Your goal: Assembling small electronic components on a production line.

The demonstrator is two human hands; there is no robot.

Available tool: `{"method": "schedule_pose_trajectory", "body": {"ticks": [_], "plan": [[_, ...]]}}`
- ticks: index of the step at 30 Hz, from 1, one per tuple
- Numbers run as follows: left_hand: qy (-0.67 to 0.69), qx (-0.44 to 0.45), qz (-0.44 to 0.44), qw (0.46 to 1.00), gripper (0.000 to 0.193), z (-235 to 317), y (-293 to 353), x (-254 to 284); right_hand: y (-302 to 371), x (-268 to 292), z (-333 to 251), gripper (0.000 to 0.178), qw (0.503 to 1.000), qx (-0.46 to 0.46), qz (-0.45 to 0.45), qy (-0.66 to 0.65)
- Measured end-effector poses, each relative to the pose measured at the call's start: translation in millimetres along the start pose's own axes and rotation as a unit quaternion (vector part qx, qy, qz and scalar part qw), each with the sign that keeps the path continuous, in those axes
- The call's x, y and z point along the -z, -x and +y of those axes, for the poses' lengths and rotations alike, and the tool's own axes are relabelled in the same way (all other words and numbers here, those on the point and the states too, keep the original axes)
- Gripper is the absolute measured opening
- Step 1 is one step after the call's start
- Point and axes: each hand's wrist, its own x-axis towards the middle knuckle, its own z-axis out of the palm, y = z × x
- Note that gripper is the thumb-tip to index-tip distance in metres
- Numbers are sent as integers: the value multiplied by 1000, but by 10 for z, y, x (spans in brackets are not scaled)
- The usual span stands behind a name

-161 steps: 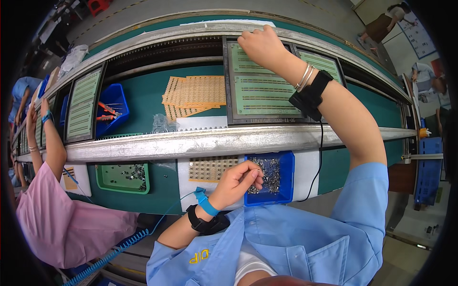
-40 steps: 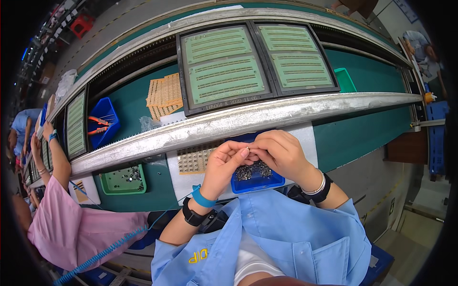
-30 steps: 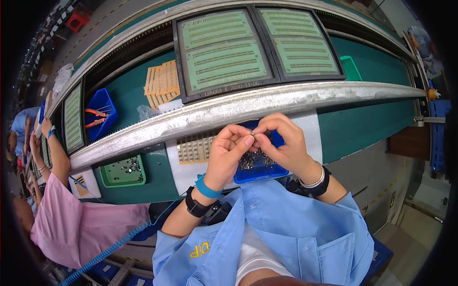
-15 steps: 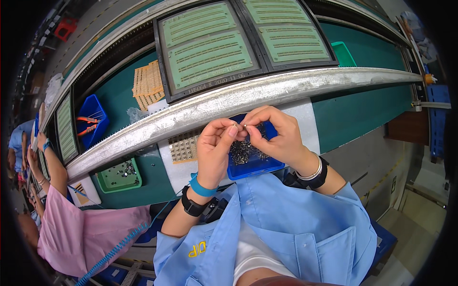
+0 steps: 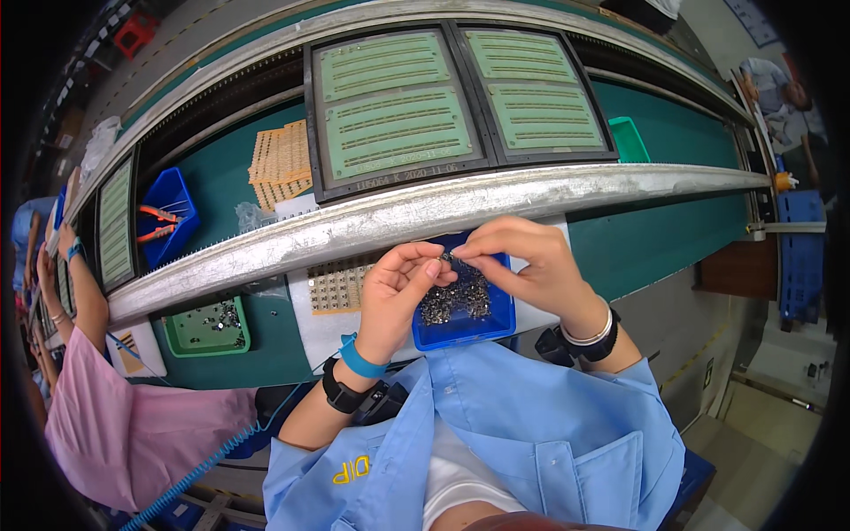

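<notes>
Both hands are raised over a blue bin (image 5: 465, 332) heaped with small shiny metal parts (image 5: 460, 299). My right hand (image 5: 531, 263) pinches a tiny metal part between thumb and forefinger; its exact kind is too small to tell. Close beside it, my left hand (image 5: 394, 294) has its fingers curled and thumb drawn in, and whatever may be between the tips is too small to make out. Left of that hand, a tan panel (image 5: 335, 289) with rows of small metal parts lies on a white sheet (image 5: 305, 327).
A metal rail (image 5: 398, 205) crosses beyond my hands, with a black frame of green boards (image 5: 398, 131) behind it. Leftward are a green tray (image 5: 208, 350) of small parts, a blue bin (image 5: 168, 199) with orange-handled pliers (image 5: 158, 232), stacked tan panels (image 5: 279, 164) and a co-worker in pink (image 5: 150, 425).
My fingertips have moved slightly apart, with the right hand drawn a little off from the left. The whole view has shifted a little, and more of the bin's parts show.
</notes>
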Motion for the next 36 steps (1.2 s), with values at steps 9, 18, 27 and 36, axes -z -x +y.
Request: {"method": "schedule_pose_trajectory", "body": {"ticks": [9,18,27,36], "plan": [[-36,0,-30,999,18,-2,-9,22,-980,289,154,9,985,-114,-70,-107],[239,-5,-32,970,20,100,46,160,-1080,1,-84,10,950,0,-283,-130],[205,101,-177,957,22,142,-7,379,-692,-83,-60,11,944,-69,-255,-198],[50,45,-122,990,13,171,-17,305,-561,-9,-105,14,975,30,-209,62]]}}
